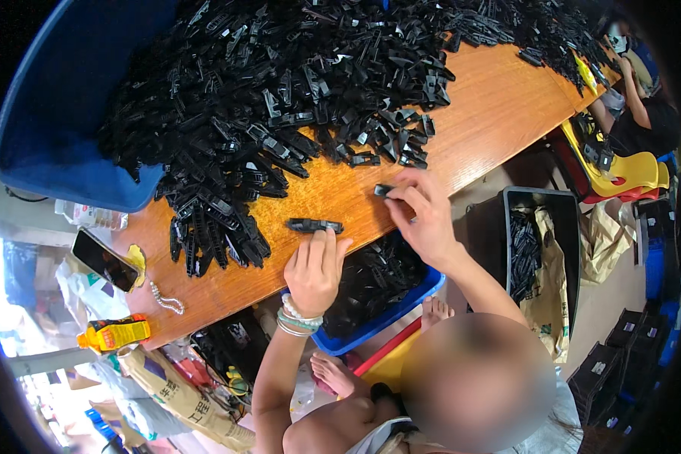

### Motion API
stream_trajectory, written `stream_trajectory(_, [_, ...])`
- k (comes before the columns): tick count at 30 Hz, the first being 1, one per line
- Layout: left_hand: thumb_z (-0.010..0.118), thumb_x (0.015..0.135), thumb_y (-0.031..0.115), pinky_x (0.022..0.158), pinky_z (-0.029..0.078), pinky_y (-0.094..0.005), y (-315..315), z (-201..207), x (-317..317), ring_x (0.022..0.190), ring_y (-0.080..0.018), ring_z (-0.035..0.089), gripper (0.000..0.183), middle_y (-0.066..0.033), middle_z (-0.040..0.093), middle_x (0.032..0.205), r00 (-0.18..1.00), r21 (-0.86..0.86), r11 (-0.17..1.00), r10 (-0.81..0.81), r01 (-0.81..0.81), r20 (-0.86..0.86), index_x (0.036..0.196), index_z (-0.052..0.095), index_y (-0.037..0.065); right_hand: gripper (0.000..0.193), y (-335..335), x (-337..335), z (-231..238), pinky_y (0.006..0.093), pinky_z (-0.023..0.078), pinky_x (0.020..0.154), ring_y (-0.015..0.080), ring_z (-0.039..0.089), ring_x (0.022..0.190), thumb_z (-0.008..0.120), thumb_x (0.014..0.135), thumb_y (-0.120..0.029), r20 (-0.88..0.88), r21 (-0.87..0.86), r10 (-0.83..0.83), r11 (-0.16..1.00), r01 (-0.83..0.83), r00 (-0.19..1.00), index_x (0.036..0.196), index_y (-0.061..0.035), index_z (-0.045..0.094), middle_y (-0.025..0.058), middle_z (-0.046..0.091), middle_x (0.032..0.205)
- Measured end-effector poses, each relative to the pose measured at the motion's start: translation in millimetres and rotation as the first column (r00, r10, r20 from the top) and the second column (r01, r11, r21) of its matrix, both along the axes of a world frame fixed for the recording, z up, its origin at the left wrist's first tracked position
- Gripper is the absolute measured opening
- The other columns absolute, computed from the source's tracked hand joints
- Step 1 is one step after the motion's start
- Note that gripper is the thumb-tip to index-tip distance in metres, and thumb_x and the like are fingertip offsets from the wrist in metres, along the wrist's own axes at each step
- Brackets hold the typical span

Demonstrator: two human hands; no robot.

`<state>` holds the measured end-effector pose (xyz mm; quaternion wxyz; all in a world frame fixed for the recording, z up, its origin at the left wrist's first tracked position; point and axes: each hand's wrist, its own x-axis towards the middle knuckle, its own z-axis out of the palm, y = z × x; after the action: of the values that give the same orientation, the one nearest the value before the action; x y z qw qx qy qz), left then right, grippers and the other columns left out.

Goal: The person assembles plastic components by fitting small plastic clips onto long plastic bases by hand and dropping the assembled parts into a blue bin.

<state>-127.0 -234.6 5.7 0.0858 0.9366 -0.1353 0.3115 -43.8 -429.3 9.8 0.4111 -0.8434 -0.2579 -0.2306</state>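
Tabletop point(492, 106) of orange-brown wood runs diagonally across the view, its near edge passing just under both hands, and most of its far half is buried under a huge heap of black plastic clips point(280, 83); bare wood is left as a strip along the near edge and a wider patch right of the heap. A big blue tub point(60, 113) sits at the table's left end, against the heap. Below the near edge a blue bin point(401, 303) of black parts sits by the person's knees, and right of it a dark crate point(541, 227) holds more black parts beside a brown paper sack point(548, 303). Another printed brown sack point(181, 401) lies on the floor at lower left. On the table's left corner lie a dark phone point(104, 259) and a bead bracelet point(166, 301); just off that corner stands a yellow-and-orange bottle point(113, 333). The left hand point(314, 272) presses loosely curled fingers on a long black clip point(314, 225) lying on the bare strip. The right hand point(424, 212) pinches a small black piece point(384, 190) on the wood, just right of that clip.
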Motion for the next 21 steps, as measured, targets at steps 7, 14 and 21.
stream_trajectory(7, [0.068,0.086,0.005,0.077,0.049,-0.041,10.7,18.5,-6.4,0.09,-0.031,0.059,0.019,-0.013,0.062,0.099,0.989,-0.206,0.968,0.135,-0.144,-0.059,0.104,0.067,-0.002,0.032,43.2,-1.3,7.2,0.0351,0.053,0.076,0.0239,0.063,0.088,0.068,0.078,0.002,-0.465,0.467,0.4,0.869,-0.164,0.79,0.11,-0.0008,0.063,0.0118,0.06,0.102])
stream_trajectory(14, [0.066,0.081,-0.005,0.082,0.051,-0.0379,31.2,18.5,-1.2,0.092,-0.0302,0.06,0.019,-0.0131,0.063,0.096,0.983,-0.411,0.911,-0.061,-0.017,-0.174,0.099,0.068,-0.004,0.025,26.1,-1.7,9.9,0.04,0.049,0.074,0.0319,0.061,0.076,0.07,0.077,-0.004,-0.391,-0.029,0.066,0.996,-0.084,0.918,0.101,0.0006,0.066,0.0115,0.063,0.08])
stream_trajectory(21, [0.068,0.079,-0.007,0.081,0.051,-0.0377,32.8,16.4,0.7,0.092,-0.0303,0.061,0.019,-0.013,0.064,0.096,0.981,-0.421,0.907,-0.075,-0.007,-0.178,0.098,0.069,-0.004,0.024,26.7,-0.3,12.3,0.0346,0.046,0.072,0.0262,0.058,0.078,0.077,0.074,-0.006,-0.44,0.183,0.379,0.925,-0.332,0.814,0.097,-0.0017,0.073,0.0089,0.062,0.077])
